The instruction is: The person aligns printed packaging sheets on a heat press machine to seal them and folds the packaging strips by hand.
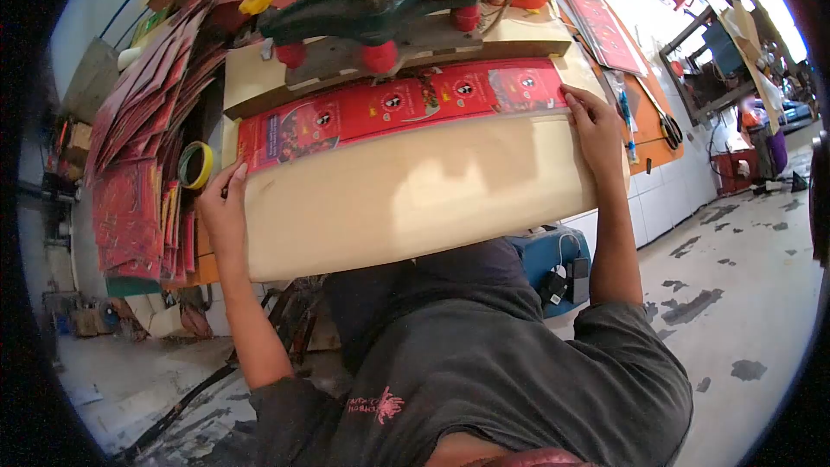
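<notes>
A long red printed sheet [389,110] with round logos and food pictures lies across a cream-coloured board [415,195] in front of me. At its left end, my left hand [226,212] grips the corner between thumb and fingers. The right end is pinched by my right hand [596,130], with part of that palm resting along the board's edge. The far long edge of the sheet runs close to the base of a dark green machine [372,13] with yellow knobs and red feet. Some fingers of both hands are hidden beneath or behind the edges.
Stacks of red printed sheets [130,216] stand on the left, beside a yellow tape roll [196,164]. On the right, an orange tabletop [661,134] holds scissors [670,128] and more printed strips [601,22]. Chargers [566,281] rest on a blue stool near my lap.
</notes>
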A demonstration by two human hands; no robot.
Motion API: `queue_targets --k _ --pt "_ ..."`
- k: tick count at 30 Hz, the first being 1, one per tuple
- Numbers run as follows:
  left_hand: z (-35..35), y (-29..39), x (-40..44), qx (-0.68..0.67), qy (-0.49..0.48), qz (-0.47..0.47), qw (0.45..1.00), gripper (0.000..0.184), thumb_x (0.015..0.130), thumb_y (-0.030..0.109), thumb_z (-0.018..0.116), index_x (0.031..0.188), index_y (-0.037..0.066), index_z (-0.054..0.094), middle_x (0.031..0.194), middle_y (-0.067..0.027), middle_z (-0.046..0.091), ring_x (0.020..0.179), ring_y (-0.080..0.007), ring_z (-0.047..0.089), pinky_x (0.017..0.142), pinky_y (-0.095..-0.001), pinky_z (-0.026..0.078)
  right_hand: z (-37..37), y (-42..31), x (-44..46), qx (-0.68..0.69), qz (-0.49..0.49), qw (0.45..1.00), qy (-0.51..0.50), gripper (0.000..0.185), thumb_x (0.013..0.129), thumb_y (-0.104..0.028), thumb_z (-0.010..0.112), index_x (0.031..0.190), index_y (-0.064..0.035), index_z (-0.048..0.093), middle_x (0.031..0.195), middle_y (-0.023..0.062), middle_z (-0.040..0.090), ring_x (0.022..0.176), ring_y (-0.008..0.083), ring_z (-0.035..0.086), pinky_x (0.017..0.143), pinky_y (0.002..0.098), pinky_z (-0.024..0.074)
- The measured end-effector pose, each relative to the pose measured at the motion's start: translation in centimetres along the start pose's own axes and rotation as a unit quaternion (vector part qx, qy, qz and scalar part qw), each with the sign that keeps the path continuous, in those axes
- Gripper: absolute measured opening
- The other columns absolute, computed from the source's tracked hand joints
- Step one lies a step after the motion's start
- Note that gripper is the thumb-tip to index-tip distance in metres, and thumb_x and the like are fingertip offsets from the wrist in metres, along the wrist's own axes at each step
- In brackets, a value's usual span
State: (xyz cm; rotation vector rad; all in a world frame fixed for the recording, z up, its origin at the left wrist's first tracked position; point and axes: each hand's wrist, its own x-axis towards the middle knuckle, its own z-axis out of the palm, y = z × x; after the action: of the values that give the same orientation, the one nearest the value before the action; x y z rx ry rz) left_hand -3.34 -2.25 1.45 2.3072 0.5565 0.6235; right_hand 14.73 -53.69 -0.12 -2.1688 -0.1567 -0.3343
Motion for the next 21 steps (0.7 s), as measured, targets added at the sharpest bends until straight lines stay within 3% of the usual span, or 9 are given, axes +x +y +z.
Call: queue_targets --k 1,3,5,6,9,10,15,17,21 --pt "0.1 0.4 -0.1 0.003 -0.004 0.009 1.000 0.034 0.101 0.022 0.068 0.120 -0.006 0.072 0.109 -0.0157 0.077 0.098 -0.0167 0.068 0.091 -0.0311 0.052 0.1 0.0 -0.1 -0.004 -0.001 1.000 0.003 0.028 0.103 -0.016 0.063 0.124 -0.0006 0.073 0.095 0.0043 0.076 0.074 0.0060 0.056 0.069 0.0232 0.0473" --pt "0.3 1.5 -0.6 0.007 0.010 -0.009 1.000 0.033 0.101 0.021 0.068 0.119 -0.006 0.072 0.107 -0.0160 0.077 0.097 -0.0182 0.070 0.091 -0.0315 0.052 0.0 0.2 -0.2 0.004 0.007 1.000 -0.012 0.028 0.103 -0.015 0.063 0.124 0.0004 0.073 0.103 0.0070 0.078 0.078 0.0073 0.060 0.073 0.0236 0.0495" --pt "0.1 1.6 -0.5 0.023 0.006 -0.008 1.000 0.032 0.100 0.020 0.068 0.118 -0.007 0.073 0.105 -0.0168 0.077 0.096 -0.0202 0.071 0.090 -0.0316 0.053 0.0 -0.6 -0.4 -0.051 -0.019 0.998 0.012 0.031 0.102 -0.022 0.062 0.119 0.0004 0.074 0.105 0.0190 0.078 0.097 0.0264 0.074 0.089 0.0340 0.0536" --pt "0.3 0.6 -0.4 -0.002 0.009 0.000 1.000 0.030 0.100 0.019 0.069 0.116 -0.006 0.073 0.104 -0.0176 0.076 0.095 -0.0218 0.071 0.088 -0.0319 0.053 0.0 -1.0 -0.5 -0.061 -0.021 0.998 0.016 0.031 0.102 -0.022 0.062 0.120 0.0007 0.074 0.108 0.0210 0.076 0.101 0.0296 0.074 0.092 0.0354 0.0528" --pt "0.4 -0.3 -0.2 -0.011 0.013 0.019 1.000 0.029 0.099 0.018 0.069 0.114 -0.006 0.074 0.103 -0.0183 0.075 0.094 -0.0228 0.071 0.087 -0.0325 0.053 0.1 -0.9 -0.5 -0.042 -0.025 0.999 0.006 0.031 0.102 -0.020 0.061 0.120 0.0019 0.073 0.111 0.0215 0.076 0.103 0.0265 0.073 0.093 0.0354 0.0523" --pt "0.2 -0.3 -0.2 -0.012 0.008 0.020 1.000 0.029 0.099 0.018 0.069 0.114 -0.006 0.074 0.102 -0.0185 0.074 0.093 -0.0239 0.071 0.086 -0.0331 0.052 -0.1 -1.2 -0.6 -0.054 -0.014 0.998 -0.002 0.028 0.103 -0.015 0.062 0.124 0.0007 0.072 0.112 0.0137 0.077 0.100 0.0144 0.069 0.090 0.0285 0.0524" --pt "0.0 0.4 -0.4 -0.016 0.008 0.000 1.000 0.030 0.099 0.019 0.069 0.116 -0.005 0.074 0.102 -0.0187 0.074 0.094 -0.0240 0.070 0.087 -0.0331 0.052 0.0 -1.6 -0.7 -0.071 -0.017 0.997 -0.015 0.029 0.104 -0.016 0.060 0.125 0.0002 0.072 0.115 0.0147 0.077 0.104 0.0184 0.070 0.094 0.0308 0.0517" --pt "0.0 0.2 -0.4 -0.026 -0.004 -0.003 1.000 0.030 0.099 0.019 0.069 0.117 -0.004 0.074 0.104 -0.0191 0.074 0.095 -0.0242 0.071 0.088 -0.0334 0.052 0.0 -1.9 -0.8 -0.075 -0.036 0.997 0.000 0.031 0.103 -0.017 0.058 0.123 0.0018 0.072 0.115 0.0211 0.075 0.107 0.0259 0.072 0.096 0.0362 0.0516" --pt "0.0 -0.2 -0.5 -0.033 -0.007 0.012 0.999 0.030 0.098 0.019 0.069 0.117 -0.005 0.074 0.106 -0.0198 0.074 0.096 -0.0243 0.071 0.089 -0.0334 0.052 0.1 -1.4 -0.8 -0.067 -0.041 0.997 -0.001 0.030 0.103 -0.017 0.058 0.122 0.0017 0.072 0.117 0.0214 0.075 0.110 0.0287 0.072 0.098 0.0372 0.0514"
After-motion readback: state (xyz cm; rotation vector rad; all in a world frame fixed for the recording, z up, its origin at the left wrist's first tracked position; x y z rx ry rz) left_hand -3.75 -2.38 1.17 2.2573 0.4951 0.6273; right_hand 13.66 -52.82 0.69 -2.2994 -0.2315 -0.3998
